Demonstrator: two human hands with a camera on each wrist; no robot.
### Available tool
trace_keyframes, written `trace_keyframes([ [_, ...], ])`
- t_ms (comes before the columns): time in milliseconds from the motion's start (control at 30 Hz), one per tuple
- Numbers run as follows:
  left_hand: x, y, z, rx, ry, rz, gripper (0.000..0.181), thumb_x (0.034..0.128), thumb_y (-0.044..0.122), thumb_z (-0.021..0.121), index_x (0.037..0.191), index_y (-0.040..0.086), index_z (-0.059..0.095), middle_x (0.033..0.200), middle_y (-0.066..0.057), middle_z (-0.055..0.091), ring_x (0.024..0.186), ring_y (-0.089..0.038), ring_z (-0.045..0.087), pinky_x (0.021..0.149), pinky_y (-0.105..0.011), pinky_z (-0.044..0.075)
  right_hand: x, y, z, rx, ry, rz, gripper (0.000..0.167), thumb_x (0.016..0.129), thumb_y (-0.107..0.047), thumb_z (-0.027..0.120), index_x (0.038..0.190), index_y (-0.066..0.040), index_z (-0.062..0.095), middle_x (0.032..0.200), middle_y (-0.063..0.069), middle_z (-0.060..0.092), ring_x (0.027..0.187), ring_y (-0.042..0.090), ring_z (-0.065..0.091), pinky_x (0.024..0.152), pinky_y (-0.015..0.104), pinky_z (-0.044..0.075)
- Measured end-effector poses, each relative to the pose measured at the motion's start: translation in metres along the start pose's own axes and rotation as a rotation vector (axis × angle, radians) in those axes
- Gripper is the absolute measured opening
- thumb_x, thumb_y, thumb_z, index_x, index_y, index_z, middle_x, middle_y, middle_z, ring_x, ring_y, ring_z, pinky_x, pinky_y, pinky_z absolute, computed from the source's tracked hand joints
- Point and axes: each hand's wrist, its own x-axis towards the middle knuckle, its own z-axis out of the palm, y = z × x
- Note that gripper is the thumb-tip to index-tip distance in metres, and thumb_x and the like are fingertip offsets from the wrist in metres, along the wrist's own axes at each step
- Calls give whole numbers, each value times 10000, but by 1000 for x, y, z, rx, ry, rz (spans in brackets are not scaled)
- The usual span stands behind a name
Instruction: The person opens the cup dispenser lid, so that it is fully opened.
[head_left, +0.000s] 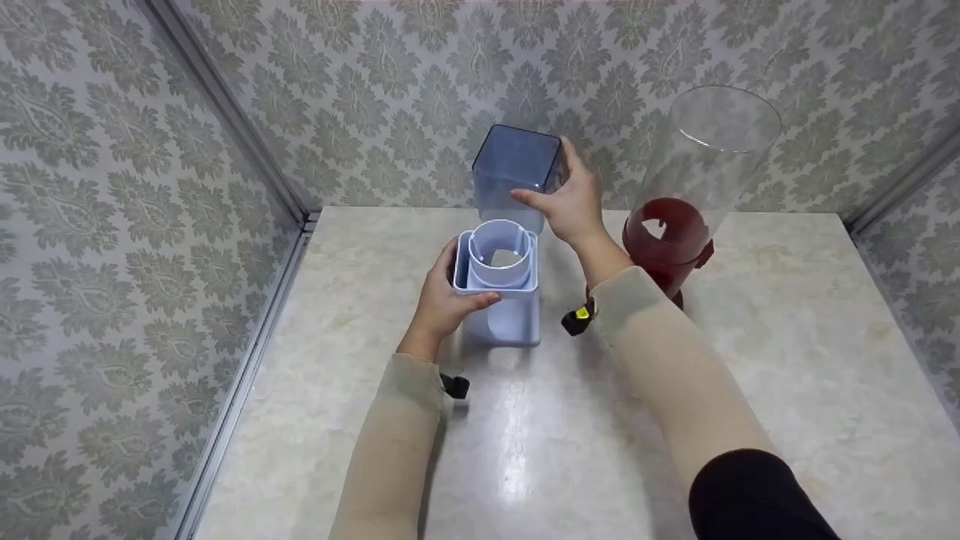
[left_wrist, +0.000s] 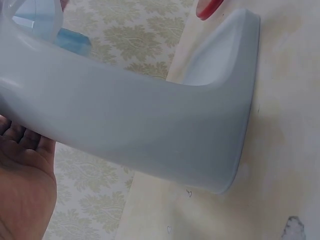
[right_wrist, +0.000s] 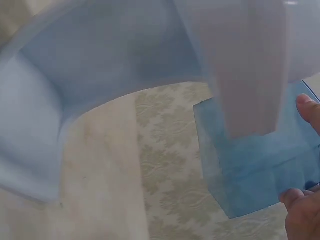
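Observation:
A pale blue-white stand (head_left: 514, 319) with a round collar in its square top stands on the table; its curved body (left_wrist: 135, 110) fills much of the left wrist view. My left hand (head_left: 442, 300) grips the top's left side, thumb along the front rim. Behind it, my right hand (head_left: 571, 199) holds a clear blue square container (head_left: 514, 161) by its right side, off the table, thumb on the near face. In the right wrist view the blue container (right_wrist: 255, 170) is between thumb and fingers, partly behind the stand (right_wrist: 130, 55).
To the right stands a red base (head_left: 664, 247) bearing a tall clear cylinder (head_left: 705, 157), close to my right forearm. A patterned wall (head_left: 420, 97) rises behind the table (head_left: 787, 337), with another along the left side.

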Motion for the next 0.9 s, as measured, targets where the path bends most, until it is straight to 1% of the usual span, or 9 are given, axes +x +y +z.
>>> trace_keyframes([
  [100,1,0,0,-5,-1,9,1445,601,514,1133,1748,64,378,1715,-154,546,1567,-313,546,1363,-480,425,4,12,5,14,-3,32,1248,850,-236,1031,1805,-89,242,1866,127,332,1747,250,319,1404,320,337],
  [167,2,0,1,-5,-5,22,1450,601,540,1127,1746,58,379,1714,-159,547,1567,-311,546,1363,-463,426,5,19,7,0,-7,53,1235,856,-251,1028,1804,-100,251,1864,127,337,1747,261,324,1411,341,332],
  [233,1,-1,1,-9,-10,29,1459,595,576,1120,1740,50,385,1708,-162,551,1555,-305,553,1355,-438,436,6,27,10,-9,-15,64,1223,859,-249,1026,1800,-89,262,1857,143,348,1742,282,335,1413,366,335],
  [367,0,-3,1,-6,-17,27,1470,579,631,1107,1731,51,402,1687,-149,572,1521,-282,573,1326,-391,462,7,42,18,-9,-37,99,1196,863,-236,1021,1791,-72,284,1851,159,354,1737,300,344,1413,383,339],
  [533,2,-4,-1,-6,-5,44,1414,607,524,1127,1729,53,407,1688,-158,571,1527,-299,567,1335,-418,447,10,54,29,-8,-55,124,1141,883,-258,1007,1785,-101,326,1850,143,365,1738,310,342,1418,416,336],
  [633,2,-4,-2,-9,-5,42,1389,624,463,1133,1732,53,402,1700,-164,558,1540,-301,555,1341,-419,436,10,62,34,0,-61,144,1102,902,-231,988,1782,-98,338,1849,139,367,1741,319,333,1421,432,329],
  [700,2,-4,-2,-10,-6,35,1395,625,456,1133,1735,48,394,1711,-169,547,1550,-305,548,1344,-421,431,11,69,35,1,-68,159,1071,924,-202,964,1781,-82,334,1847,144,366,1740,323,330,1425,432,318],
  [800,0,-6,-1,-18,-4,26,1412,611,469,1136,1734,41,395,1708,-171,551,1537,-301,559,1326,-382,443,10,80,36,12,-81,172,1025,960,-154,922,1780,-55,313,1846,149,354,1741,313,322,1427,407,302],
  [900,1,-4,-2,-23,-1,36,1386,617,445,1134,1726,40,408,1694,-167,565,1521,-288,571,1301,-329,457,11,85,36,53,-95,149,999,984,-116,890,1773,-14,285,1842,174,339,1745,309,306,1428,380,288],
])
